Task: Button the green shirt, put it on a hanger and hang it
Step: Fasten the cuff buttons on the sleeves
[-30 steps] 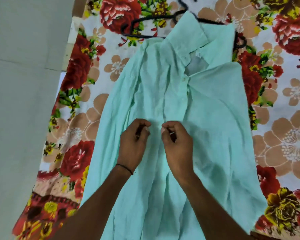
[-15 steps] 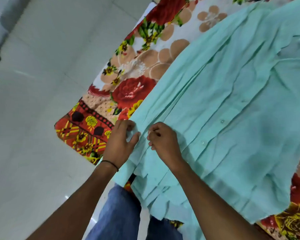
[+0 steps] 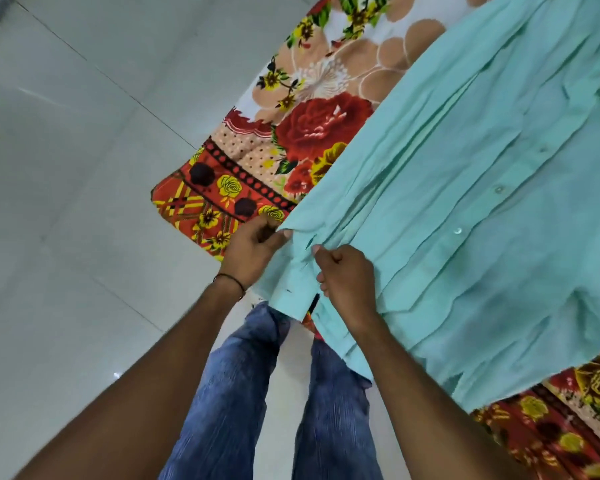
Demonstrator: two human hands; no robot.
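**Caller:** Your green shirt (image 3: 465, 161) lies front-up on the flowered bedspread (image 3: 312, 133), and its bottom end spills over the bed's edge toward your jeans (image 3: 229, 393).

**Coach:** And the hands?

**Caller:** Your left hand (image 3: 253, 247) pinches the outer front edge near the hem, fingers (image 3: 281, 235) curled onto the cloth. Your right hand (image 3: 347, 282) is bunched on the strip beside it, nipping the fabric. Both grip shirt and nothing else.

**Coach:** Two buttons (image 3: 458, 231) farther up the front look done up, so I'd judge you're at the low end of the row. There's a buttonhole (image 3: 308, 241) showing between your hands.

**Caller:** The button meant for it is hidden, maybe under your right hand. I can't tell.

**Coach:** Then find it by touch first. Draw both strips taut so the folds flatten, and lay the hole right over its button. Tip the button on edge and push it through with your thumb while the other hand pulls the cloth over it.

**Caller:** Any traps?

**Coach:** Skipping a hole. Check that the two hem corners sit level before you let go. The hanger isn't in view, so that part waits.
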